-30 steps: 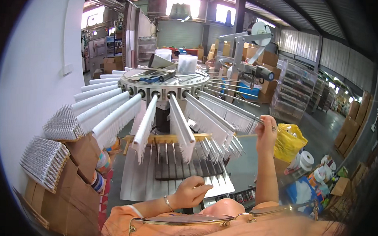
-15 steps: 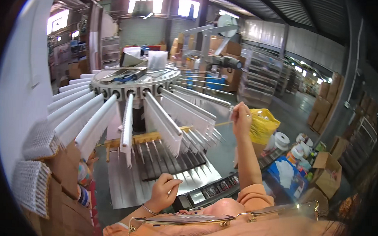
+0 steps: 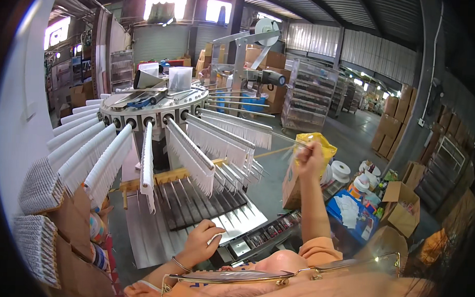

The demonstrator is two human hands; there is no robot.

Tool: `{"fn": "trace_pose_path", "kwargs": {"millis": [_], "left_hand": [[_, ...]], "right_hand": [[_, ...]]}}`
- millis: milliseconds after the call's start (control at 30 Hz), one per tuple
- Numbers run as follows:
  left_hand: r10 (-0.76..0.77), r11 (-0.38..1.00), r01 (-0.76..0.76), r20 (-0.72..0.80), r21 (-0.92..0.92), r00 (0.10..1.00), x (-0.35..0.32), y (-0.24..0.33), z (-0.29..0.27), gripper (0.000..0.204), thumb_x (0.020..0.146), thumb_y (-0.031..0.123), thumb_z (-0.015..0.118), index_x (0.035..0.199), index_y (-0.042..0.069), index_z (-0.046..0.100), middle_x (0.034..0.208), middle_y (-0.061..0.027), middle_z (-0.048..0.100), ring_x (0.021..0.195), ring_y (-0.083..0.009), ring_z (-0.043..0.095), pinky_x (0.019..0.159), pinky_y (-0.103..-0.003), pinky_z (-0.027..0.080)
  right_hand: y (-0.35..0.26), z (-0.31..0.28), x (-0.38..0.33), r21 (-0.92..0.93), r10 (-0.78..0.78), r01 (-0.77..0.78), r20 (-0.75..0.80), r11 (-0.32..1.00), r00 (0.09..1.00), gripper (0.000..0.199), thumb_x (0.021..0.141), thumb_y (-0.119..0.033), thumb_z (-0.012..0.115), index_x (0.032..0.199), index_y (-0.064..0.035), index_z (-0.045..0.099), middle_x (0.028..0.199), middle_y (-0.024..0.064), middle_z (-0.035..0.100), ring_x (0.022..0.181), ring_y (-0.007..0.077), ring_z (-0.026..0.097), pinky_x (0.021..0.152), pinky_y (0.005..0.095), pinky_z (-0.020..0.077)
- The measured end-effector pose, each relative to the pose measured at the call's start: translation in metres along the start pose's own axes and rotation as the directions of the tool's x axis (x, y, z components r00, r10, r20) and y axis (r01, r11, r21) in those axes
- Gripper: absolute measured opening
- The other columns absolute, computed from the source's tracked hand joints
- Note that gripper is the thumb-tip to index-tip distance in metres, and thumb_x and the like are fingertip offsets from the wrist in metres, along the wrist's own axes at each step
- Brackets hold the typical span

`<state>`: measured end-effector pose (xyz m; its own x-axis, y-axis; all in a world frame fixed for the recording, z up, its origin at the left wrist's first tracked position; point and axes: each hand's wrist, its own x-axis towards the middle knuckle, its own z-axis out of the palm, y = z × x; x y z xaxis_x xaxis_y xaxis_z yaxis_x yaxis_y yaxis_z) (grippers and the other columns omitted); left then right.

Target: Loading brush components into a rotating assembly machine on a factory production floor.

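My right hand [image 3: 311, 159] is raised at the right, its fingers closed around the outer end of a thin metal rod [image 3: 289, 138]. That rod runs in line with a spoke bearing a white fringed strip [image 3: 238, 122] on a round spoked machine [image 3: 155, 106]. More white fringed sleeves [image 3: 198, 152] hang from the neighbouring spokes. Low in front of me, my left hand [image 3: 203, 242] is curled with thumb and fingers close together. Something small and pale seems to be at its fingertips, too small to name. Beyond that hand lies a metal tray with thin rods [image 3: 191, 199].
Grey-white woven bundles [image 3: 38, 246] rest on cartons at the left. On the right stand a yellow bag [image 3: 321, 143], white rolls [image 3: 340, 172], a blue bin [image 3: 350, 210] and an open carton [image 3: 403, 209]. A narrow tray of small parts [image 3: 268, 233] runs before me.
My right hand has moved outward from the fringed strip's end, and a length of thin rod now shows between them. My left hand stays low and curled. The whole view has shifted slightly.
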<state>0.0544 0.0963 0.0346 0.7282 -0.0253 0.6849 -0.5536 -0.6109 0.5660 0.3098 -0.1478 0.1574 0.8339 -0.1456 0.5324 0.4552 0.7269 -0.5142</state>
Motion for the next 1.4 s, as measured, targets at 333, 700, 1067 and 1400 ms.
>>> {"fn": "trace_pose_path", "kwargs": {"millis": [333, 700, 1067, 1400], "left_hand": [[-0.459, 0.824, 0.53, 0.312, -0.201, 0.832, 0.035, -0.116, 0.007, 0.017, 0.077, 0.012, 0.056, 0.092, 0.004, 0.06, 0.087, -0.0133, 0.057, 0.073, -0.0239, 0.055, 0.065, -0.032, 0.044], [-0.713, 0.442, 0.579, 0.123, -0.685, 0.691, 0.122, -0.186, 0.063, 0.009, 0.083, 0.015, 0.045, 0.089, 0.013, 0.05, 0.061, 0.0022, 0.046, 0.047, -0.0082, 0.043, 0.041, -0.021, 0.032], [-0.678, 0.405, 0.416, 0.038, -0.814, 0.734, 0.124, -0.171, 0.066, 0.014, 0.082, 0.015, 0.053, 0.095, 0.009, 0.056, 0.066, 0.0038, 0.048, 0.051, -0.0062, 0.042, 0.041, -0.019, 0.029], [-0.442, 0.704, 0.385, 0.056, -0.597, 0.895, 0.097, -0.114, 0.066, 0.028, 0.085, 0.013, 0.048, 0.109, 0.004, 0.057, 0.063, 0.0079, 0.042, 0.053, -0.003, 0.034, 0.048, -0.017, 0.028]], "right_hand": [[-0.071, -0.142, -0.107, 0.06, 0.039, -0.029, -0.162, 0.998, 0.986, 0.03, 0.092, -0.035, 0.044, 0.078, -0.0091, 0.051, 0.056, -0.0026, 0.043, 0.041, 0.0077, 0.036, 0.038, 0.0207, 0.0295], [-0.049, -0.031, -0.192, -0.739, 0.133, 0.345, 0.502, 0.579, 0.854, 0.018, 0.076, 0.009, 0.048, 0.089, 0.0049, 0.06, 0.082, 0.0125, 0.058, 0.067, 0.0172, 0.059, 0.062, 0.0252, 0.048], [-0.039, 0.025, -0.172, -0.745, 0.136, 0.504, 0.609, 0.437, 0.781, 0.015, 0.075, 0.007, 0.055, 0.089, 0.0043, 0.06, 0.078, 0.0129, 0.058, 0.064, 0.0196, 0.058, 0.058, 0.0247, 0.0455], [-0.056, -0.03, -0.201, -0.729, 0.001, 0.512, 0.576, 0.455, 0.818, 0.016, 0.075, 0.007, 0.052, 0.088, 0.0036, 0.059, 0.077, 0.0131, 0.058, 0.066, 0.0193, 0.058, 0.059, 0.0259, 0.046]]}}
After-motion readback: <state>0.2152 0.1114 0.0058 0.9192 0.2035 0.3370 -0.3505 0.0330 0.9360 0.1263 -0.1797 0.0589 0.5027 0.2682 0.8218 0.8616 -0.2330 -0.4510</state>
